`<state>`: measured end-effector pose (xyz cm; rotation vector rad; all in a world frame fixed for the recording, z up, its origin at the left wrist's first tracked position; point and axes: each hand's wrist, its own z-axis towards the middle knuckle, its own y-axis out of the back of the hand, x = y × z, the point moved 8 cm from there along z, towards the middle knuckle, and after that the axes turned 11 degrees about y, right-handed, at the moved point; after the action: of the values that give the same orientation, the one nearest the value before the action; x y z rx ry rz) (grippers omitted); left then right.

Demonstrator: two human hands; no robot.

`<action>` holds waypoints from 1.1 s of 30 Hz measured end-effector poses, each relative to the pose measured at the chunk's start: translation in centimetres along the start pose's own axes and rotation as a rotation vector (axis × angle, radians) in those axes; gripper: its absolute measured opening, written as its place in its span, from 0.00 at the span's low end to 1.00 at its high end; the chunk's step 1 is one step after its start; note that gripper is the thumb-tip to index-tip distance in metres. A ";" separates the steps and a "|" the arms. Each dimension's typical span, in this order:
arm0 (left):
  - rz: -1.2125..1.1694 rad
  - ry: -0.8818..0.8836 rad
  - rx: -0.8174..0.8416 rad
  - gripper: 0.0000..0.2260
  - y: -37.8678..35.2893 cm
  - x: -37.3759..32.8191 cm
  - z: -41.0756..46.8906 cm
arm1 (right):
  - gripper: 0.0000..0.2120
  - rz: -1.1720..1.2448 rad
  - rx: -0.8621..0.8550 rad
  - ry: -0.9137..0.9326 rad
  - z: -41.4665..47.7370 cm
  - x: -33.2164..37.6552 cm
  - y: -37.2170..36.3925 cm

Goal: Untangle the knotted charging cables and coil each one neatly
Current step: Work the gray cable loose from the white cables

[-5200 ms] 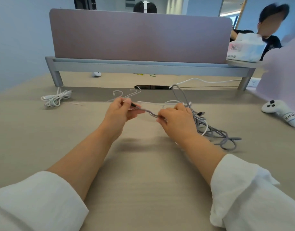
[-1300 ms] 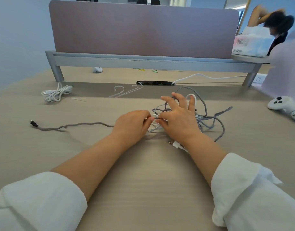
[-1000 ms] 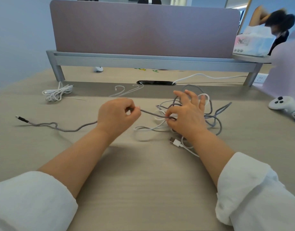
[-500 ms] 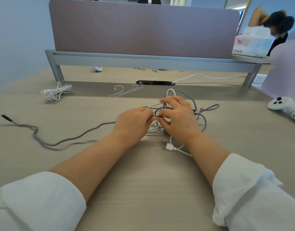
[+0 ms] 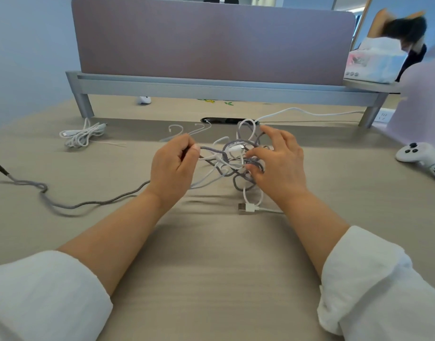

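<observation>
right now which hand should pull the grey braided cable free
Left: the left hand pinches the grey braided cable beside the grey-and-white cable tangle; the right hand only holds that tangle.

One grey cable (image 5: 93,203), probably three white cables (image 5: 81,137), one controller (image 5: 415,153), one tissue box (image 5: 373,62).

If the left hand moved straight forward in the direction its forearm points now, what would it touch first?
Most likely the tangle of grey and white cables, close ahead and to its right. The left hand pinches a grey cable that runs into it. Depth is hard to judge.
</observation>
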<state>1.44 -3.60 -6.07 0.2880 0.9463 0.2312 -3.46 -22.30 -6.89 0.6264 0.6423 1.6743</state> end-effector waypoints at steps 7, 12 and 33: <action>-0.008 0.021 0.115 0.11 -1.1 -0.1 -0.1 | 0.08 0.186 -0.108 0.245 0.2 4.4 0.2; -0.192 0.033 0.349 0.07 -2.5 -0.5 -0.7 | 0.11 0.262 -0.033 0.182 0.3 4.1 -1.2; 0.708 0.041 0.167 0.09 -0.8 1.4 0.6 | 0.04 0.004 0.055 0.193 -0.2 1.6 -1.5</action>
<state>2.80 -4.03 -7.07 0.7738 0.8763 0.8102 -2.85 -20.45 -7.95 0.5082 0.8276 1.7391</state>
